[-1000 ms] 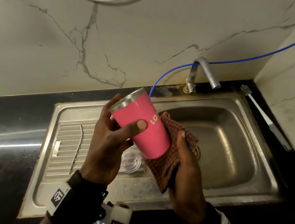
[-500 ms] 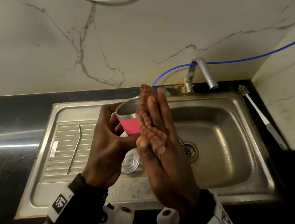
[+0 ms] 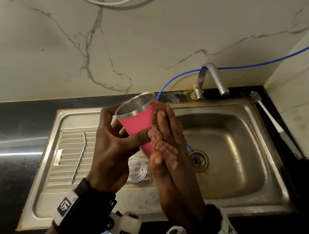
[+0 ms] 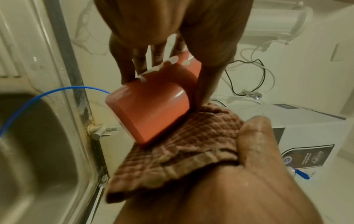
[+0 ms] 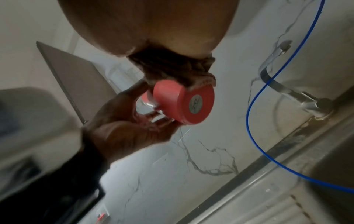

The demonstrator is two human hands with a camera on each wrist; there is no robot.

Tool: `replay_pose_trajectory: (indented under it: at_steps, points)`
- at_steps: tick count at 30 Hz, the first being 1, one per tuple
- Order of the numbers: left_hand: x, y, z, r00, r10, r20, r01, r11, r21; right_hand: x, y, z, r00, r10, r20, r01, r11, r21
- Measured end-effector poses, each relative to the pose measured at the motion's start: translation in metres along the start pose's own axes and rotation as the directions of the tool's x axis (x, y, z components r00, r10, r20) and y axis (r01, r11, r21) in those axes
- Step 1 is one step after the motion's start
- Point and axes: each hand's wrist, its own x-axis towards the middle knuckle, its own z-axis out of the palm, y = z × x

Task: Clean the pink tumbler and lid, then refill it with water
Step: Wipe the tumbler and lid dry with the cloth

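The pink tumbler (image 3: pixel 137 120) with its steel rim is tilted above the sink, mouth up and to the left. My left hand (image 3: pixel 117 131) grips it just under the rim, thumb in front and fingers behind. My right hand (image 3: pixel 168 138) lies flat with straight fingers and presses a brown checked cloth (image 3: pixel 155 137) against the tumbler's right side. In the left wrist view the cloth (image 4: pixel 182 151) lies on the right palm under the tumbler (image 4: pixel 151 112). The right wrist view shows the tumbler's base (image 5: pixel 184 103). A clear lid (image 3: pixel 136 169) lies on the drainboard below my hands.
A bent metal straw (image 3: pixel 79 158) lies on the ribbed drainboard at the left. The steel sink basin (image 3: pixel 234 148) is at the right, with a tap (image 3: pixel 214 77) behind it and a blue tube (image 3: pixel 276 60) running down to the drain. A white-handled brush (image 3: pixel 265 114) lies along the right wall.
My right hand left the tumbler's base, where it cupped the cloth, and flattened against the tumbler's side. The tumbler's mouth now tips more toward me.
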Motion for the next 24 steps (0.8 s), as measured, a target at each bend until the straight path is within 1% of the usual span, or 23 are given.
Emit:
replay_pose_trajectory:
  at_steps: [2,4,5,7,8,11,12,14,15,16,17,18,19,20,21,22,24]
  points:
    - [-0.002,0.000,-0.002,0.999,-0.014,0.049,0.015,1.000,-0.015,0.008,0.000,-0.004,1.000,0.009,-0.029,-0.006,0.997,0.074]
    - [-0.003,0.002,-0.002,0.995,0.029,0.094,-0.032,0.999,0.022,0.012,0.004,-0.005,0.992,0.093,-0.085,-0.078,0.983,0.164]
    - [-0.004,0.003,-0.002,0.992,0.059,0.108,-0.064,0.997,0.043,0.014,0.008,-0.005,0.986,0.143,-0.087,-0.119,0.964,0.238]
    - [-0.005,0.004,-0.001,0.991,0.090,0.097,-0.096,0.994,0.058,0.013,0.017,-0.003,0.973,0.228,-0.027,-0.200,0.897,0.393]
    - [-0.005,0.004,-0.001,0.992,0.094,0.081,-0.098,0.994,0.048,0.011,0.021,-0.002,0.964,0.266,-0.003,-0.240,0.873,0.425]
    - [-0.007,0.005,-0.003,0.995,0.094,0.031,-0.093,0.995,-0.028,0.000,0.028,-0.002,0.914,0.403,0.044,-0.382,0.820,0.426]
    - [-0.006,0.005,-0.003,0.995,0.100,0.027,-0.099,0.994,-0.054,0.000,0.025,-0.004,0.886,0.457,0.074,-0.438,0.775,0.456]
    - [-0.005,0.003,-0.003,0.993,0.114,0.036,-0.111,0.991,-0.076,0.001,0.021,-0.009,0.818,0.556,0.150,-0.525,0.612,0.592]
    - [-0.004,0.002,-0.003,0.992,0.119,0.045,-0.115,0.990,-0.076,0.003,0.018,-0.013,0.800,0.571,0.182,-0.526,0.525,0.669]
    - [-0.003,0.002,-0.003,0.992,0.114,0.060,-0.109,0.991,-0.076,0.004,0.015,-0.016,0.788,0.578,0.214,-0.511,0.418,0.751]
    - [-0.001,0.001,-0.005,0.992,0.099,0.079,-0.092,0.993,-0.078,0.006,0.012,-0.019,0.769,0.584,0.259,-0.495,0.289,0.819]
    - [0.000,0.001,-0.006,0.991,0.079,0.104,-0.071,0.995,-0.075,0.006,0.011,-0.021,0.748,0.588,0.308,-0.483,0.165,0.860]
    - [0.002,0.001,-0.008,0.989,0.061,0.132,-0.053,0.997,-0.063,0.005,0.011,-0.022,0.729,0.596,0.338,-0.474,0.082,0.876]
    - [0.003,0.001,-0.010,0.987,0.047,0.155,-0.040,0.998,-0.045,0.004,0.011,-0.022,0.722,0.589,0.363,-0.466,0.025,0.885]
    - [0.005,0.001,-0.012,0.986,0.038,0.161,-0.035,0.999,-0.024,0.002,0.013,-0.021,0.719,0.586,0.374,-0.455,-0.009,0.890]
    - [0.005,0.000,-0.015,0.988,0.036,0.153,-0.035,0.999,-0.005,0.000,0.014,-0.020,0.724,0.584,0.367,-0.443,-0.013,0.896]
    - [0.004,0.000,-0.017,0.994,0.026,0.109,-0.028,1.000,0.013,-0.001,0.014,-0.016,0.737,0.613,0.285,-0.411,0.071,0.909]
